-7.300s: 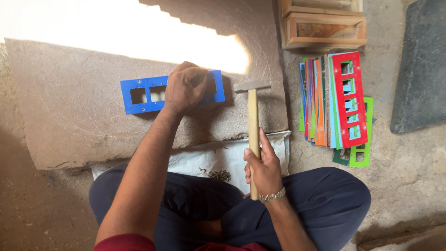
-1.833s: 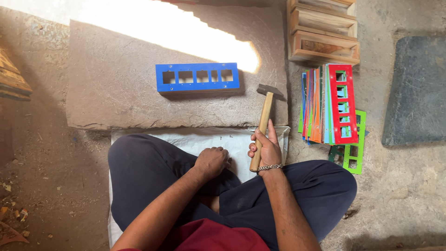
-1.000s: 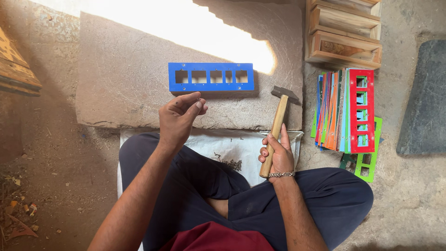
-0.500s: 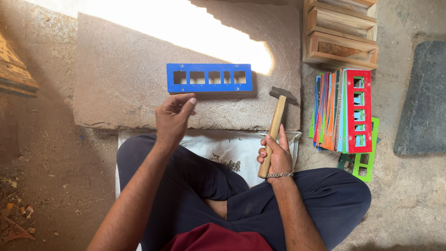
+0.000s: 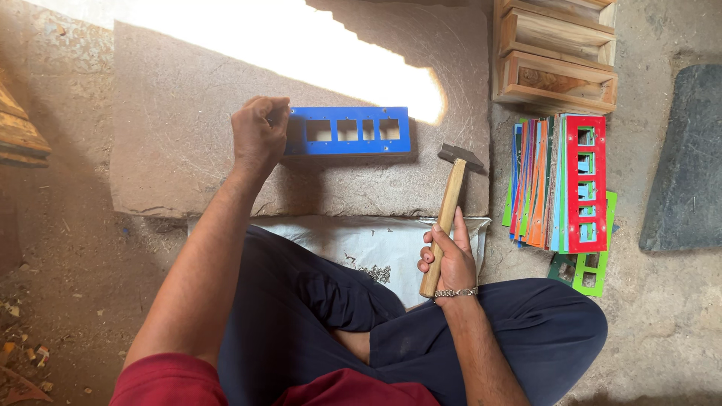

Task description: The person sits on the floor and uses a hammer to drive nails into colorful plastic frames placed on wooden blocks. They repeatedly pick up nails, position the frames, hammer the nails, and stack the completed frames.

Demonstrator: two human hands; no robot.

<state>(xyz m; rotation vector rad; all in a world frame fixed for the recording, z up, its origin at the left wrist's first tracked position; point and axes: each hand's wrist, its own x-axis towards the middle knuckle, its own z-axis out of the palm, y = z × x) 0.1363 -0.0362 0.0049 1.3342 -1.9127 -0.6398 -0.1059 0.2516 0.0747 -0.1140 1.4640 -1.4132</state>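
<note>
A blue rectangular plate with several square cut-outs (image 5: 350,131) lies flat on a grey stone slab (image 5: 188,98). My left hand (image 5: 258,134) rests over the plate's left end, fingers pinched together at its top corner; whether something small sits between them I cannot tell. My right hand (image 5: 449,257) grips the wooden handle of a hammer (image 5: 450,203), whose steel head rests on the slab just right of the blue plate. I sit cross-legged in dark trousers, over a white sack (image 5: 376,244).
A fanned stack of coloured cut-out plates (image 5: 560,184), red on top, lies on the ground to the right, with a green one (image 5: 590,271) below. Stacked wooden box frames (image 5: 556,53) stand at the back right. A dark mat (image 5: 688,162) is far right; wood scraps lie left.
My left hand rose from my lap, reached forward and now rests on the blue plate's left end. The hammer has stayed in my right hand, head near the slab.
</note>
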